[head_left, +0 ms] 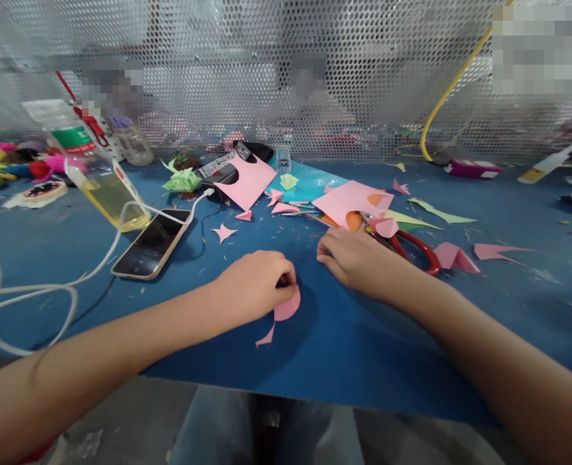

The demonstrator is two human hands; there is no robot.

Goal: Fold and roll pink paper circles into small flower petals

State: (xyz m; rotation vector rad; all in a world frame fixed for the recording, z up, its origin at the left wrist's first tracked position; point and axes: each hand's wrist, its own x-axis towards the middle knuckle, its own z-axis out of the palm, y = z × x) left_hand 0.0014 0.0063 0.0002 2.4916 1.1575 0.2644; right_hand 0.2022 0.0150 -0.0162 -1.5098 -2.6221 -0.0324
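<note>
My left hand (261, 281) is closed, with thumb and fingers pinching a rounded piece of pink paper (288, 307) just above the blue table (208, 349). A thin pink paper scrap (266, 337) lies below that piece. To the right, my right hand (351, 258) rests on the table with loosely bent fingers, thumb apart and nothing visible in it. Right beside it are red-handled scissors (419, 248), partly covered by the hand and paper. Beyond the right hand lies a pink sheet with curved cut-outs (348, 199); another pink cut sheet (250, 177) lies farther left.
A phone (153, 245) and its white cable (114, 248) lie left, near a tilted bottle of yellow liquid (116, 194). Pink scraps (224, 232) and green strips (441, 212) are scattered about. A perforated metal screen (247, 77) closes off the back.
</note>
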